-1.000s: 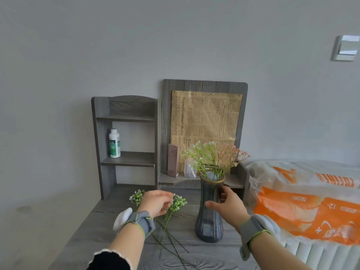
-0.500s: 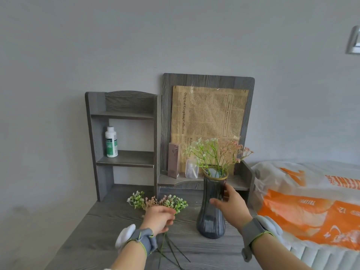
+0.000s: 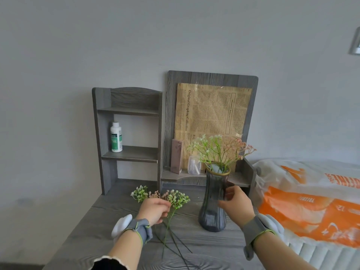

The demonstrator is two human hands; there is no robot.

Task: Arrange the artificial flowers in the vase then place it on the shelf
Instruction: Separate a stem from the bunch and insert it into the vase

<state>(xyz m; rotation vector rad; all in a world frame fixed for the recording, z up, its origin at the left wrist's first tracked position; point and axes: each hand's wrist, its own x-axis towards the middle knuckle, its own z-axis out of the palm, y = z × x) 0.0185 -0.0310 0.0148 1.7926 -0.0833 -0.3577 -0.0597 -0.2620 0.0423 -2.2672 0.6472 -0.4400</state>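
Near the middle of the grey wood-grain worktop (image 3: 116,217), a dark grey ribbed glass vase with a gold rim (image 3: 213,201) is stood upright, and every other place is given from it. Its right side is gripped by the right hand (image 3: 235,206), whose fingers (image 3: 228,194) are curled against the glass at the narrow waist. Green, white and pink artificial flowers (image 3: 220,149) are held in its mouth and spread above the rim.

Left of the vase, a loose bunch of green and pink sprigs (image 3: 176,198) is laid flat on the worktop, stems pointing toward the person. These stems are pinched by the curled fingers of the left hand (image 3: 153,210) (a grey band is worn on each wrist).

Behind the vase and to its left, a grey wooden shelf unit (image 3: 128,152) is set against the wall, with a white bottle with a green label (image 3: 116,137) on its middle board. Directly behind the vase, a low ledge carries a tall pink box (image 3: 176,155) and a small clear bottle (image 3: 193,166), backed by a board covered in tan newsprint paper (image 3: 212,114). Right of the vase, an orange and white plastic bag (image 3: 311,201) is seen.
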